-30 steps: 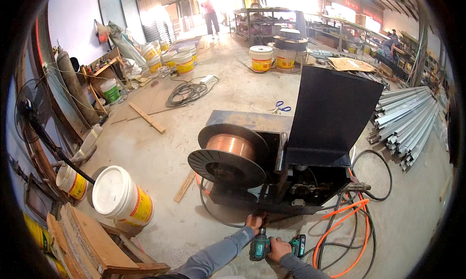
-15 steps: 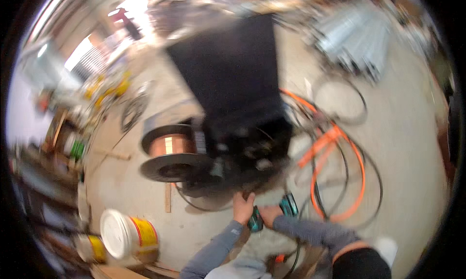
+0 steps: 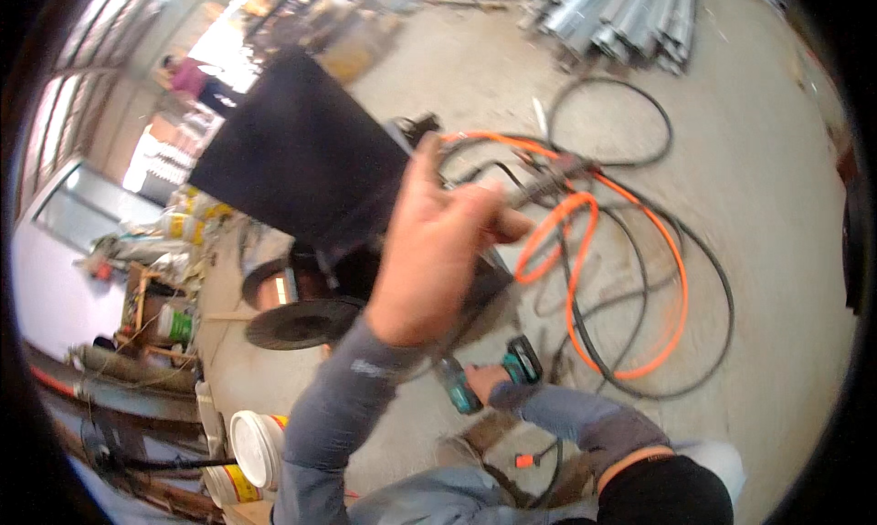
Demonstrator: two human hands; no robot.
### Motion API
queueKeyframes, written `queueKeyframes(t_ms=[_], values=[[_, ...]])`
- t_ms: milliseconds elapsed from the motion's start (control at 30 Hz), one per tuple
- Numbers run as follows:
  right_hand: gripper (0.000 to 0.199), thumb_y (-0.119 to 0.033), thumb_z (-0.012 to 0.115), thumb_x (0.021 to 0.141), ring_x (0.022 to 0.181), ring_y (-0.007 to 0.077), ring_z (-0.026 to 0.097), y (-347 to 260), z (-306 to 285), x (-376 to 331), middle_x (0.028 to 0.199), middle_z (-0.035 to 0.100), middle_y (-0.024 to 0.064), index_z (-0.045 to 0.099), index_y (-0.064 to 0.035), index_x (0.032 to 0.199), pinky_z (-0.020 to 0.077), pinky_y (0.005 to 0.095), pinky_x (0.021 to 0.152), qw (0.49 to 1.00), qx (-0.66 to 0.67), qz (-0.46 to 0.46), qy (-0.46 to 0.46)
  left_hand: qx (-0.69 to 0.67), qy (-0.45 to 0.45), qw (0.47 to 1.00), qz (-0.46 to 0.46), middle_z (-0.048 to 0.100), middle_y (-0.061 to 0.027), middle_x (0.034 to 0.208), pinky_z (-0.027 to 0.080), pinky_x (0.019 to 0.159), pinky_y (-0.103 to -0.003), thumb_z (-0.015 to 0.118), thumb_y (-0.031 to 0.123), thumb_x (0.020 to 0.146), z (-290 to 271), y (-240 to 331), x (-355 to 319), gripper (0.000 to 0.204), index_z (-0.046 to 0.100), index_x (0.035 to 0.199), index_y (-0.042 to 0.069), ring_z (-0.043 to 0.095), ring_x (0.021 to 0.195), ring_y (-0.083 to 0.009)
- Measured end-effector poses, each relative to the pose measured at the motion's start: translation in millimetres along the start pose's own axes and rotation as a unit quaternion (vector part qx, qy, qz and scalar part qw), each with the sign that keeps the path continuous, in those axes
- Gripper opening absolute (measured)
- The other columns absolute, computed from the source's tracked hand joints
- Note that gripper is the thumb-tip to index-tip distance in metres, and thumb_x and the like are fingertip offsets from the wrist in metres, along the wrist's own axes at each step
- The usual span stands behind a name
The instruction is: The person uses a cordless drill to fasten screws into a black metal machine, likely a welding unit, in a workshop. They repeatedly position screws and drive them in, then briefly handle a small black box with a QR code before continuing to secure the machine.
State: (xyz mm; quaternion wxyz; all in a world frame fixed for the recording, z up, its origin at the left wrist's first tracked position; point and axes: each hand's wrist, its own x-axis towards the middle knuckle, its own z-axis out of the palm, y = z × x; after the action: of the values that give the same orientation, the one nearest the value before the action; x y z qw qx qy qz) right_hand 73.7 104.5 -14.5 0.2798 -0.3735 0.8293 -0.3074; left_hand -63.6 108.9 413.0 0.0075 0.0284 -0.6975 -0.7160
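My left hand point(image 3: 425, 260) is raised, in front of the dark upright panel and the machine below it. Its fingers are apart and slightly blurred, with nothing visible held in them. Lower down, my right hand point(image 3: 488, 381) grips the handle of a teal and black cordless drill point(image 3: 461, 388). The drill's body lies left of the hand and its battery end to the right. Behind my left hand stands the black machine with a tall, flat black panel point(image 3: 297, 151), partly hidden by the hand. A spool of copper-coloured wire point(image 3: 274, 292) with black flanges sits at its left.
Orange and black cables point(image 3: 676, 278) lie coiled on the floor at the right. Silver metal profiles point(image 3: 621, 18) are stacked at the far right. A white bucket point(image 3: 256, 447) stands at lower left, near shelving with tubes. A distant person point(image 3: 187, 78) is at far left.
My left hand has left the drill's front end and risen up and forward beside the panel. The right hand keeps hold of the drill. The view has swung, shifting the machine leftward.
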Motion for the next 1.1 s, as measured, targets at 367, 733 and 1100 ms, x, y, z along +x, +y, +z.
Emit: queueKeyframes(t_ms=[367, 733, 1100], values=[[0.057, -0.026, 0.068, 0.091, 0.103, 0.0422, 0.067, 49.6, 17.8, 12.1, 0.112, 0.067, 0.0263, 0.047, -0.0003, 0.138, 0.0569, 0.0567, 0.077, 0.983, -0.161, -0.043, -0.078, 0.199, -0.188, 0.962, 0.01, 0.069, -0.0116, 0.126, 0.052, 0.099, -0.033, 0.06, 0.032, 0.106, -76.0, -114.2, -84.5, 0.047, 0.06, 0.14, 0.001, 0.064, 0.114, -0.016], [0.053, -0.022, 0.074, 0.079, 0.085, 0.047, 0.068, -45.6, -27.5, -67.9, 0.103, 0.068, 0.0264, 0.053, -0.0039, 0.124, 0.0543, 0.0586, 0.074, 0.982, -0.117, -0.032, -0.148, -0.174, 0.302, 0.898, -0.268, 0.065, -0.0038, 0.09, 0.049, 0.076, -0.035, 0.054, 0.022, 0.102, -212.0, -379.3, -261.6, 0.019, 0.065, 0.101, 0.007, 0.06, 0.081, -0.017], [0.022, -0.016, 0.075, 0.09, 0.085, 0.0364, 0.069, -124.1, -140.2, -45.7, 0.095, 0.072, 0.0138, 0.069, -0.007, 0.109, 0.0546, 0.0444, 0.077, 0.991, -0.055, -0.104, -0.067, -0.593, 0.192, 0.773, -0.113, 0.072, -0.0062, 0.122, 0.056, 0.092, -0.035, 0.047, 0.027, 0.112, -222.7, -357.6, -186.3, 0.03, 0.061, 0.128, 0.007, 0.068, 0.106, -0.016]])
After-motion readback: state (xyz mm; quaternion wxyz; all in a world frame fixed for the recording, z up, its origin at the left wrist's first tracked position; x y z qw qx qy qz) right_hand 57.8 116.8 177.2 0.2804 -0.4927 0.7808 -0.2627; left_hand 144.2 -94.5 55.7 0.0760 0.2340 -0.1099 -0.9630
